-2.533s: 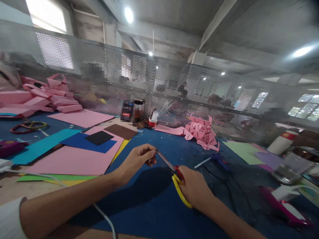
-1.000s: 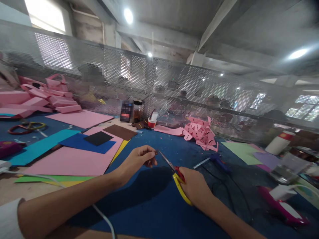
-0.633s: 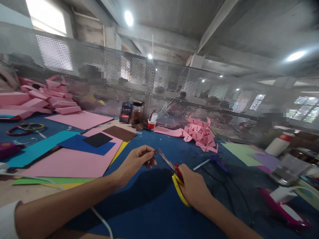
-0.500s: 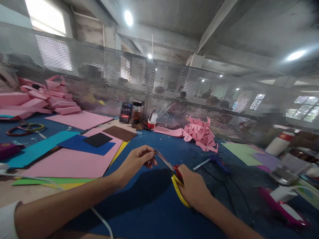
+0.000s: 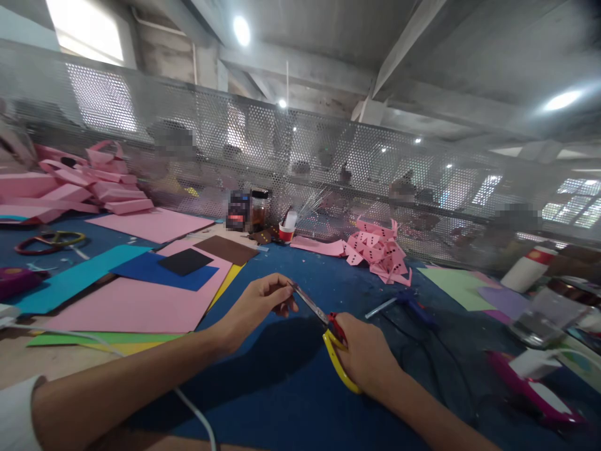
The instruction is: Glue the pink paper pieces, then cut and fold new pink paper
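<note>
Scissors (image 5: 313,305) with red and yellow handles are held in my right hand (image 5: 366,351) above the blue table mat (image 5: 263,401). Their blades point up and left, to the fingertips of my left hand (image 5: 270,295). That hand is closed in a pinch at the blade tips; whatever lies between its thumb and forefinger is too small to make out. Left of it lie sheets of pink paper (image 5: 136,307), with blue (image 5: 164,275), black (image 5: 185,262) and brown (image 5: 225,249) pieces on top.
Pink dotted cut-outs (image 5: 378,250) are heaped near the perforated screen (image 5: 263,138). A blue glue gun (image 5: 416,307) with its cord lies at right, beyond my right hand. A second pair of scissors (image 5: 49,242) and folded pink strips (image 5: 94,181) lie at far left.
Both hands and the scissors keep nearly the same place, the left fingertips still at the blade tips. The view has shifted very slightly.
</note>
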The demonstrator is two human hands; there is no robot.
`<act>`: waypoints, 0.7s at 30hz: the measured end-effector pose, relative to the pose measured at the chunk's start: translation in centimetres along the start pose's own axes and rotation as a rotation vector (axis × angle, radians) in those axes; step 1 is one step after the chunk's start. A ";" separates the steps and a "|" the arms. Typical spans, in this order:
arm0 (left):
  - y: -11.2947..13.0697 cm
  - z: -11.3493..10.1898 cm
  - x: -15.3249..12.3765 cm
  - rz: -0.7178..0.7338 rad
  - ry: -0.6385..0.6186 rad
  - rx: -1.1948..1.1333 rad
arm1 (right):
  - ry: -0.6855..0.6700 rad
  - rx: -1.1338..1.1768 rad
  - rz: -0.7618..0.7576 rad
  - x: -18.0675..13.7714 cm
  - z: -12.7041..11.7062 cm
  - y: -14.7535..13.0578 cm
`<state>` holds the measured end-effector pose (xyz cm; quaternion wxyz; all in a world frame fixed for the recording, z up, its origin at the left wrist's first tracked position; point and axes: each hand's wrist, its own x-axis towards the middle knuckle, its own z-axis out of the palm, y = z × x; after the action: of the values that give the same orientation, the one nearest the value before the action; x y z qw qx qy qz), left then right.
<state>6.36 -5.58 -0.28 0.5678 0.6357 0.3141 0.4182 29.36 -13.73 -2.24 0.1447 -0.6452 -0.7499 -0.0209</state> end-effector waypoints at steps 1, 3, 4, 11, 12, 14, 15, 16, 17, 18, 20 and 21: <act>0.0 0.0 0.0 0.000 0.000 0.002 | 0.002 -0.008 0.000 0.0 0.0 0.0; 0.1 0.0 0.0 -0.004 0.003 0.008 | 0.002 -0.022 -0.001 0.0 0.0 0.1; 0.1 0.1 0.0 -0.006 0.006 0.012 | 0.001 -0.028 -0.004 0.0 0.0 0.1; 0.2 0.1 0.0 -0.008 0.004 0.018 | 0.004 -0.048 0.006 0.1 0.0 0.1; 0.2 0.1 0.0 -0.007 0.005 0.017 | 0.009 -0.046 0.006 0.1 0.0 0.0; 0.3 0.1 -0.1 -0.009 0.004 0.013 | 0.014 -0.043 0.005 0.1 0.0 0.0; 0.3 0.1 -0.1 -0.013 0.006 0.011 | 0.016 -0.043 0.005 0.1 0.0 0.0; 0.3 0.1 -0.1 -0.015 0.006 0.011 | 0.018 -0.043 0.005 0.1 0.0 0.0; 0.3 0.1 -0.1 -0.015 0.006 0.012 | 0.020 -0.043 0.003 0.1 0.0 0.0; 0.3 0.1 -0.1 -0.013 0.005 0.013 | 0.021 -0.044 0.002 0.1 0.0 0.0; 0.3 0.1 -0.1 -0.008 0.000 0.016 | 0.025 -0.044 0.000 0.1 0.0 0.0; 0.2 0.1 -0.1 -0.006 -0.004 0.015 | 0.024 -0.044 -0.002 0.1 -0.1 0.0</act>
<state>6.39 -5.70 -0.09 0.5648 0.6397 0.3181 0.4130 29.37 -13.68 -2.18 0.1394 -0.6473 -0.7481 -0.0451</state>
